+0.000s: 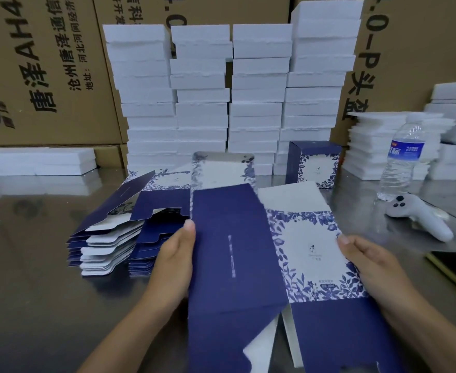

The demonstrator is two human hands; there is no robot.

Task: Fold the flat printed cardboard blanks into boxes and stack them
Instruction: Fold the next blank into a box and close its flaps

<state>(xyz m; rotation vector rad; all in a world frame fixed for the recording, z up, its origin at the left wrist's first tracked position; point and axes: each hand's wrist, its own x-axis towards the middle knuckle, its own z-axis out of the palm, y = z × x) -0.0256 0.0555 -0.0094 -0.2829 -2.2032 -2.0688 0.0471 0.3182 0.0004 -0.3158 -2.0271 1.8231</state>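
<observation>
Dead centre of the frame, the cardboard blank [237, 251] is up off the table, half opened, with a dark blue panel on its left and a white panel with blue leaf print on its right. The fold between them runs down the middle, and its lower flaps hang towards the bottom edge of the frame.

The left hand [173, 262] grasps the blank's left edge, thumb pressed on top of the dark blue panel and fingers tucked out of sight beneath. The right hand [369, 267] grasps the right edge the same way, thumb lying on the leaf print.

Just left of the held piece, touching the left hand's side, a pile of flat blanks [108, 238] lies fanned out, blue and white edges showing in layers. Above and right of centre, one folded box [314, 164] stands upright on the shiny metal table [33, 265], well apart from both hands.

Behind it all, four tall columns of white slabs [202, 103] fill the upper middle of the frame. Lower white stacks [377, 141] sit at the right, and a few flat white pieces [38, 161] at the left edge. In front of the right-hand stacks stands a clear water bottle [401, 160] with a blue label. Just below it lies a white controller [420, 216]. At the right edge, a dark flat object [455, 267] rests on the table, and what it is I cannot tell. Brown cartons [46, 63] with black print wall off the back.
</observation>
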